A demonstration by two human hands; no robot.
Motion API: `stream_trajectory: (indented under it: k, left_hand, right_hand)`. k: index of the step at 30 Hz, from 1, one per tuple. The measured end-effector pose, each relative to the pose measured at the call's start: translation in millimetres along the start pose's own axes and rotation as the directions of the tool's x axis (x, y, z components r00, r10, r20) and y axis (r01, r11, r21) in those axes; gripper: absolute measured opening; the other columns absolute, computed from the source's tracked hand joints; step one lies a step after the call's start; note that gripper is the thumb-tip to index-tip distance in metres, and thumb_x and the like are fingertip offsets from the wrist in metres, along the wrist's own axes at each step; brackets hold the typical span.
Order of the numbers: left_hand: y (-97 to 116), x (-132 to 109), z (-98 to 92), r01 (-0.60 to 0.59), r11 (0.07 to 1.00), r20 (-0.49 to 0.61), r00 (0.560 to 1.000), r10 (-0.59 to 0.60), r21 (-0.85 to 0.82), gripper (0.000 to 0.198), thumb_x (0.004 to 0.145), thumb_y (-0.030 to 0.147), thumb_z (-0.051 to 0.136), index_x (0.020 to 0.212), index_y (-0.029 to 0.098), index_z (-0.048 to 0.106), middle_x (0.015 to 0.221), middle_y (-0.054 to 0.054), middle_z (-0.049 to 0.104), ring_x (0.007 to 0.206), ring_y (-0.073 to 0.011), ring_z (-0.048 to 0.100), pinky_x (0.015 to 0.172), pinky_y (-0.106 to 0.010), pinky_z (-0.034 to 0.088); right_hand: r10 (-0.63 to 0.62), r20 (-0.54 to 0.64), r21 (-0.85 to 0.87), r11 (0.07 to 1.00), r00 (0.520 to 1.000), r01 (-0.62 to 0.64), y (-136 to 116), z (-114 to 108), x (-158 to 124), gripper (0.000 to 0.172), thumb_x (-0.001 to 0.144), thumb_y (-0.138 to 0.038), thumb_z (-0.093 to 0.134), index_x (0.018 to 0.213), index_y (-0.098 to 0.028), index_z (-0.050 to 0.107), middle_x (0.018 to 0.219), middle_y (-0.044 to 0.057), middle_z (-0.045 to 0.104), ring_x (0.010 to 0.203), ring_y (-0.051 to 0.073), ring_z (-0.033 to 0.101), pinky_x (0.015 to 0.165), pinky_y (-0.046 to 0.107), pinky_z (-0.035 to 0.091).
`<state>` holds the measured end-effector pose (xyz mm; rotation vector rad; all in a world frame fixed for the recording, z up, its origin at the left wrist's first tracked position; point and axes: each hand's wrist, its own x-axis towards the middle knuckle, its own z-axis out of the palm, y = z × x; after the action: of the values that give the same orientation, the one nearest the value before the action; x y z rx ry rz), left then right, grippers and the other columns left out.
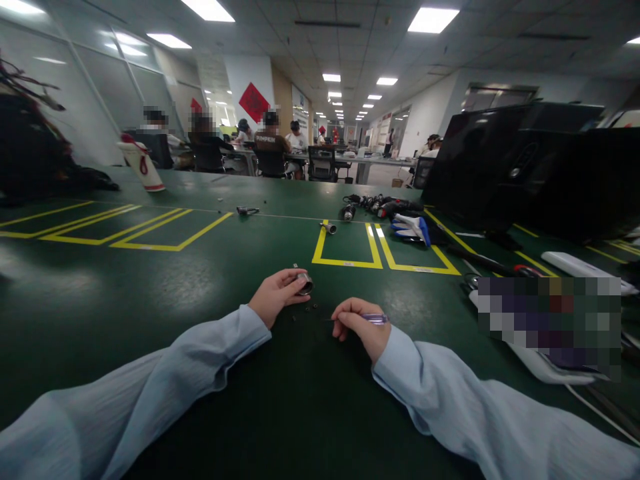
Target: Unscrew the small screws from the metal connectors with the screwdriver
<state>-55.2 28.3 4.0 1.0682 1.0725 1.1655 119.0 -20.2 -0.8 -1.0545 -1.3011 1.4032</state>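
Observation:
My left hand (277, 295) is closed around a round, hollow metal part (305, 285), its opening turned to the right. Between the fingers of my right hand (361, 323) is a small screwdriver with a clear purple handle (376, 319); its thin shaft points left. Several tiny dark pieces (307, 309) lie on the green table just below the metal part, between my hands. The screwdriver tip is apart from them and from the metal part.
Farther back, a metal fitting (329, 228) lies by a yellow-taped rectangle. Corded tools (395, 207) and a blue-white glove (411, 229) are right of it. A black monitor (510, 167) stands at right, a paper cup (141, 164) at left. People sit at desks beyond.

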Motion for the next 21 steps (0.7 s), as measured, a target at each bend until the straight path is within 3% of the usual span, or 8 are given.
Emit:
stream_trajectory:
  k: [10,21]
  left_hand:
    - [8,9,-4.3,0.114,0.969,0.003,0.993,-0.117,-0.220,0.014,0.077,0.005,0.053,0.090,0.007,0.056,0.080,-0.011,0.066,0.075,-0.0192,0.066,0.064,-0.028,0.056]
    - [6,10,-6.7,0.123,0.971,0.037,0.992,-0.118,-0.206,0.023,0.073,-0.001,0.054,0.095,0.008,0.056,0.084,-0.010,0.065,0.079,-0.0191,0.065,0.066,-0.028,0.055]
  right_hand:
    - [-0.088,-0.102,0.028,0.995,0.991,0.092,8,5,27,0.016,0.065,-0.028,0.051,0.056,-0.016,0.053,0.046,-0.001,0.055,0.042,0.009,0.049,0.044,0.022,0.040]
    - [-0.078,-0.083,-0.117,0.991,0.993,0.068,6,8,27,0.016,0.066,-0.027,0.048,0.054,-0.017,0.051,0.044,-0.002,0.053,0.041,0.010,0.048,0.043,0.023,0.038]
